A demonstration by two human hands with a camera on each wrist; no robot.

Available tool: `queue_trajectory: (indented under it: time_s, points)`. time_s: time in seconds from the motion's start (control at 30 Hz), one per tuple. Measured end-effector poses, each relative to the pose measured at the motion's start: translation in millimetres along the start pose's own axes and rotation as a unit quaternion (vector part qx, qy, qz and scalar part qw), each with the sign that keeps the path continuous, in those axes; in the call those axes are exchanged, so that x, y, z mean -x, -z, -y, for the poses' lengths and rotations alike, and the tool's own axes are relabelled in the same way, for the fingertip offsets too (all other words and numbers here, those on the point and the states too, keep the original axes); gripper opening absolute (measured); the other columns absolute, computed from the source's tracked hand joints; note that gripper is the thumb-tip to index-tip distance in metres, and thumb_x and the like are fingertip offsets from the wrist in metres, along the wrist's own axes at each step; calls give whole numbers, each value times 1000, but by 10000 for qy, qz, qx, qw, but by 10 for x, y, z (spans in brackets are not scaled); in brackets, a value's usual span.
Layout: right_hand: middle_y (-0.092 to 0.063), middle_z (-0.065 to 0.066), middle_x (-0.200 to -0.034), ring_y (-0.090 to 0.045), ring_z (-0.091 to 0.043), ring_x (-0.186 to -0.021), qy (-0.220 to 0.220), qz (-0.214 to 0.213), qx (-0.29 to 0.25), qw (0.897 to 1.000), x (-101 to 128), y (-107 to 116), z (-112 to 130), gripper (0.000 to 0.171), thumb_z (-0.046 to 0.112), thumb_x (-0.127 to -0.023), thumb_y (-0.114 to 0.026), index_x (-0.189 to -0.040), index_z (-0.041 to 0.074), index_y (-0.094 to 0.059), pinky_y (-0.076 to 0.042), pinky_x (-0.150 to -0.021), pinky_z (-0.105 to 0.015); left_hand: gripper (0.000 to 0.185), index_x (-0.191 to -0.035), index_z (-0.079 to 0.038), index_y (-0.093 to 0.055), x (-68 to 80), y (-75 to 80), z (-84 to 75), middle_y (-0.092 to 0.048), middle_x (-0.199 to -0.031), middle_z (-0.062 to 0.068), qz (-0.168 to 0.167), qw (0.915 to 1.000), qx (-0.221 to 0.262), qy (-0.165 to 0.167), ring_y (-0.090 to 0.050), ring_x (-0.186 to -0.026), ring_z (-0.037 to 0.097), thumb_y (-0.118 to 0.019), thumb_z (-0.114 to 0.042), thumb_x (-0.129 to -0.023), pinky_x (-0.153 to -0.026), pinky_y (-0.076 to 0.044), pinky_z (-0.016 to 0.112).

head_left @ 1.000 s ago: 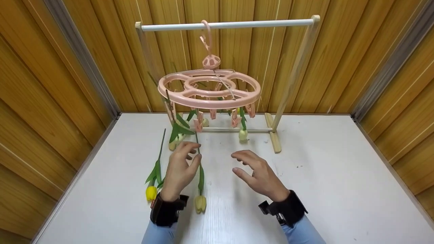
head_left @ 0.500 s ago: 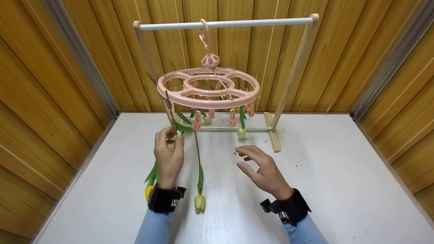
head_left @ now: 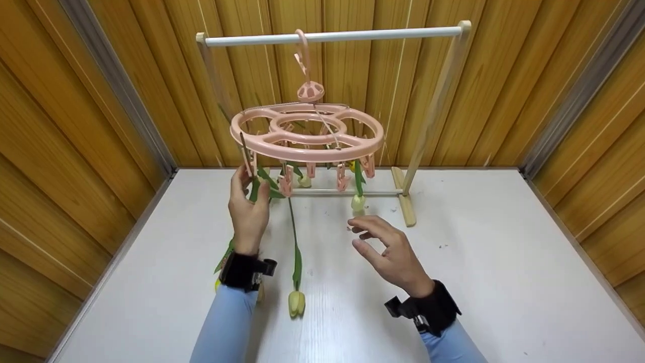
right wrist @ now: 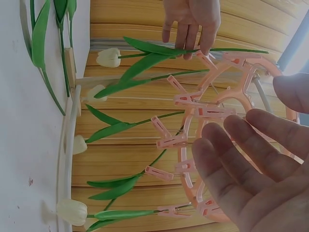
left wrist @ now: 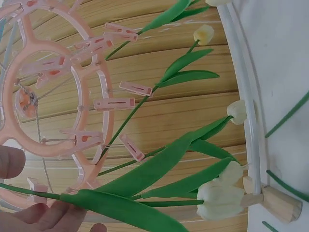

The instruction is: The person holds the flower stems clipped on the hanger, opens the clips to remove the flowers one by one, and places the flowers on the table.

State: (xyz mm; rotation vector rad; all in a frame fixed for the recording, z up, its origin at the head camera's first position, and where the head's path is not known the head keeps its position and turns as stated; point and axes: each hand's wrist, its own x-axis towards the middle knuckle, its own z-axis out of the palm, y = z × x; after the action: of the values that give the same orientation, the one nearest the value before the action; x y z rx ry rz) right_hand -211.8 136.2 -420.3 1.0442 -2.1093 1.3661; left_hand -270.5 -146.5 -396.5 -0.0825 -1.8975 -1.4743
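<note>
My left hand (head_left: 248,214) is raised at the near left of a round pink clip hanger (head_left: 307,151). Its fingers reach behind the stem of a hanging white tulip (left wrist: 219,199), at the clothespin; the thumb stands apart in front. In the right wrist view, the fingertips of the left hand (right wrist: 193,21) touch the stem, with no grip round it. My right hand (head_left: 390,254) hovers above the table with loosely bent fingers, holding nothing. Several white tulips hang head down from the pink clothespins (head_left: 286,181). A pale tulip (head_left: 297,304) lies on the table between the hands.
The hanger hooks onto a white rail (head_left: 383,34) of a wooden-legged stand (head_left: 438,106) at the back of the white table (head_left: 504,262). A yellow tulip (head_left: 217,285) lies mostly hidden behind the left wrist. Wood-look panels (head_left: 504,91) enclose three sides.
My left hand has moved left, then up and away to the hanging tulip at the hanger's left side. The right hand has shifted slightly right and stays hovering.
</note>
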Motion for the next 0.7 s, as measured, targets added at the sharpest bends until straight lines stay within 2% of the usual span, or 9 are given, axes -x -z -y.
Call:
queue_trajectory:
  time_s: [0.13, 0.27, 0.37, 0.57, 0.7]
  points:
    - [-69, -11, -125, -68, -27, -110, -27, 4, -4, 10000, 5, -12, 5, 36, -3, -95, -69, -130, 4, -68, -58, -87, -38, 53, -147, 5, -46, -1, -39, -15, -62, -127, 23, 16, 9994, 284, 185, -60, -122, 35, -67, -5, -100, -106, -45, 53]
    - [-69, -10, -126, -68, -27, -110, -89, 38, 11, 10000, 13, -17, 5, 36, -2, -96, -69, -130, 5, -68, -59, -87, -40, 51, -145, 4, -47, 37, -75, -51, -63, -116, 21, 67, 9984, 502, 234, -63, -112, 31, -68, -5, -99, -93, -53, 36]
    - [-69, -7, -126, -68, -27, -110, -120, 59, 12, 9999, 15, -19, 5, 35, -2, -96, -69, -130, 5, -68, -59, -87, -40, 48, -142, 5, -49, 85, -96, -77, -64, -112, 21, 111, 9984, 528, 161, -64, -109, 30, -68, -5, -99, -89, -52, 28]
    - [-69, -6, -125, -68, -26, -110, -160, 78, -8, 9998, 14, -18, -4, 35, -1, -96, -69, -130, 6, -68, -59, -87, -40, 37, -134, 4, -56, 197, -122, -156, -65, -110, 18, 197, 9988, 454, -22, -63, -103, 28, -66, -5, -100, -88, -51, 31]
    - [-69, -6, -125, -69, -26, -109, -173, 78, 16, 9998, 12, -17, -9, 35, 0, -96, -69, -130, 6, -68, -59, -87, -40, 32, -130, 4, -59, 271, -140, -206, -66, -107, 16, 255, 9985, 428, -219, -62, -98, 26, -66, -5, -100, -84, -49, 27]
